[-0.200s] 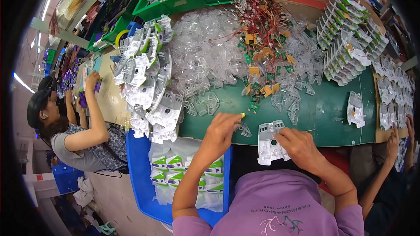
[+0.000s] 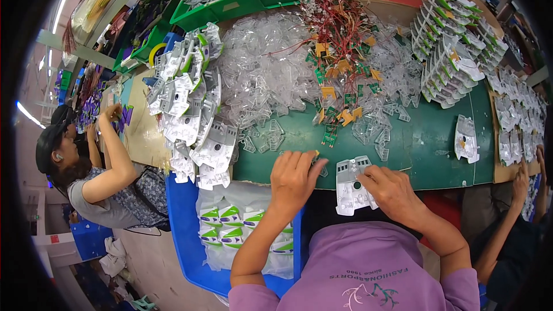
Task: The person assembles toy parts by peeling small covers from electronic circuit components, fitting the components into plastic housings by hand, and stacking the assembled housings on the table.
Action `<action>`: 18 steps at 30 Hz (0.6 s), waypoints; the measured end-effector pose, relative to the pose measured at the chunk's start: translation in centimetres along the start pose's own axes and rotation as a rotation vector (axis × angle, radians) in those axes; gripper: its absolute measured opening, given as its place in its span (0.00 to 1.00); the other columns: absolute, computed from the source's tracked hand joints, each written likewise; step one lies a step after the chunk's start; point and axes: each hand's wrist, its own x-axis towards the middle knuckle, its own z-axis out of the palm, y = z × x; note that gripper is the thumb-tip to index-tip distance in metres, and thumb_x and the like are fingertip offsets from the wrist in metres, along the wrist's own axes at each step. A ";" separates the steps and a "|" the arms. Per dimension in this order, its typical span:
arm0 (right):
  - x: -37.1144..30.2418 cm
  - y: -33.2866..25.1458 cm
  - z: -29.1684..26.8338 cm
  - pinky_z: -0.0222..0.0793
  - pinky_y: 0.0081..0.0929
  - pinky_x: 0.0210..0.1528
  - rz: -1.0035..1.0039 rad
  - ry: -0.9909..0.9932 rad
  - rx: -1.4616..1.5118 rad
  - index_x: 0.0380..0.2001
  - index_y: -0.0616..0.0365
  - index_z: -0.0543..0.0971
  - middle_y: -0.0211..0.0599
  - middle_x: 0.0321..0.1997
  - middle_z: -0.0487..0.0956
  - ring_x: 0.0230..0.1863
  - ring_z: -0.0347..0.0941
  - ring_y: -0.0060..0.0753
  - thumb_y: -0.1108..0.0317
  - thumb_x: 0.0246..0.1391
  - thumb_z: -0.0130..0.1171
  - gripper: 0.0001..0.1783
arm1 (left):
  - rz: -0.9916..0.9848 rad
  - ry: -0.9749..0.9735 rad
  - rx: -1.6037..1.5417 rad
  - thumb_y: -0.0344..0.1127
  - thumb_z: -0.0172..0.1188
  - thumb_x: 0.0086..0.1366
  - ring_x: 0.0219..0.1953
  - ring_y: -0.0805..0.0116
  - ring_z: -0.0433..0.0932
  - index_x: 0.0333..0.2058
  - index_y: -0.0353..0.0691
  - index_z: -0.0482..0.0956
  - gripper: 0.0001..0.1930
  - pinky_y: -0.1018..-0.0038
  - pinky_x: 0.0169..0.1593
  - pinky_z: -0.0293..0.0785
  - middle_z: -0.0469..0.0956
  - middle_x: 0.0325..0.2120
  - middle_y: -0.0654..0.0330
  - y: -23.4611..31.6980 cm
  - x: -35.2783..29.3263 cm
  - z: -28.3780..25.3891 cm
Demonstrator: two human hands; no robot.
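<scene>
At the table's front edge my right hand [image 2: 397,193] grips a white and grey plastic housing [image 2: 347,192] by its right side, thumb and fingers closed on it. The housing has a dark round hole and a row of slots along its top. To its left my left hand [image 2: 295,177] is over the edge, fingers bent and thumb held apart. A clear plastic piece [image 2: 324,169] lies by that thumb, partly hidden behind the hand; I see no grip on it. A small yellow bit shows at the index fingertip; what it is I cannot tell.
Clear plastic parts [image 2: 262,57] heap on the green table [image 2: 299,132], beside red-wired circuit boards [image 2: 340,69]. Housings stack at left [image 2: 193,103] and right [image 2: 452,69]; one housing [image 2: 465,139] lies alone. A blue bin [image 2: 187,247] stands below left. Co-workers sit on both sides.
My left hand has turned and its thumb has come over the clear piece, covering more of it. The right hand keeps hold of the housing. The view has shifted slightly.
</scene>
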 end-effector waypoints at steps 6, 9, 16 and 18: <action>-0.1 0.3 0.2 0.74 0.32 0.32 -0.016 0.029 -0.028 0.41 0.61 0.78 0.34 0.36 0.72 0.34 0.75 0.34 0.74 0.45 0.58 0.16 | -0.080 -0.094 0.065 0.27 0.65 0.56 0.34 0.53 0.75 0.40 0.37 0.78 0.12 0.63 0.41 0.70 0.77 0.32 0.54 2.5 -0.9 0.2; -0.1 0.7 0.3 0.74 0.31 0.32 -0.044 0.034 -0.031 0.40 0.60 0.78 0.33 0.36 0.72 0.33 0.74 0.33 0.73 0.45 0.58 0.15 | -0.021 -0.108 -0.028 0.25 0.64 0.56 0.36 0.52 0.76 0.41 0.36 0.77 0.12 0.62 0.42 0.71 0.78 0.35 0.53 2.4 -1.5 -0.5; 0.0 1.2 0.6 0.73 0.28 0.29 -0.117 0.080 -0.048 0.36 0.60 0.78 0.32 0.36 0.74 0.33 0.74 0.31 0.73 0.43 0.59 0.13 | 0.270 -0.126 -0.215 0.21 0.60 0.49 0.45 0.55 0.78 0.43 0.31 0.79 0.19 0.64 0.47 0.73 0.76 0.42 0.51 3.2 -1.8 0.9; 0.0 1.3 0.9 0.73 0.28 0.29 -0.124 0.113 -0.038 0.35 0.60 0.78 0.33 0.36 0.75 0.33 0.75 0.31 0.73 0.42 0.59 0.12 | 0.342 -0.134 -0.150 0.24 0.60 0.50 0.46 0.54 0.77 0.43 0.30 0.79 0.18 0.63 0.48 0.73 0.76 0.42 0.51 3.3 -1.7 1.4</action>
